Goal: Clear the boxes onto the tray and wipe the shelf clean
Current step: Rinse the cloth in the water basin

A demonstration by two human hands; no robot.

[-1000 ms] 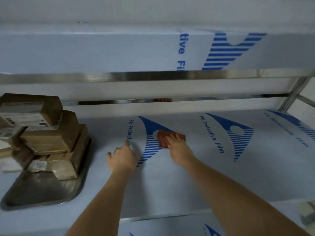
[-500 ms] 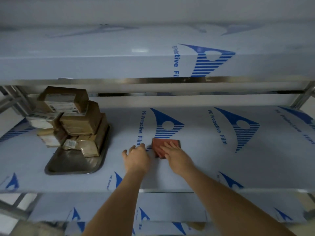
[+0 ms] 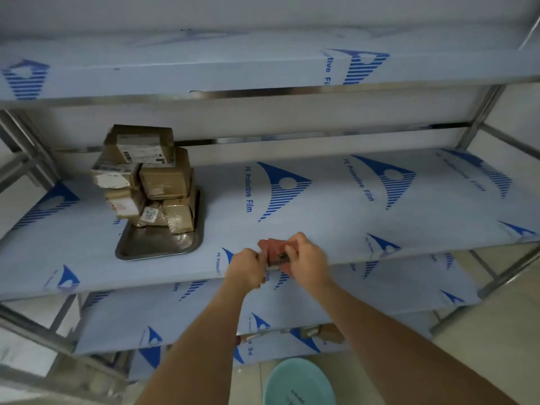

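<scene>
Head view: near the centre of the frame, just below the middle, both hands meet at the front edge of the shelf [image 3: 336,217]. The left hand [image 3: 245,268] is curled closed, its fingers pinching the left end of a reddish-brown cloth [image 3: 274,249]. The right hand [image 3: 306,263] is also closed around the cloth, covering its right part, so only a small, bunched patch shows between them. The cloth's long axis runs roughly left to right across the frame; it looks soft and crumpled, with a darker, grainy patch beneath. Whether it touches the shelf I cannot tell.

In the left-centre of the frame a tray [image 3: 159,244] lies flat on the shelf, well apart from the hands. It is one rectangular metal tray with rounded corners and a raised rim, dull grey and reflective, its long axis pointing away from the camera. On its far half stands a stack of boxes [image 3: 146,176]: about seven brown cardboard parcels, taped, several with white labels, piled three levels high.

The shelf is a flat rack board under pale blue film printed with blue striped triangles and "PE Protective Film". A round teal basin [image 3: 299,384] sits at the bottom edge of the frame.
</scene>
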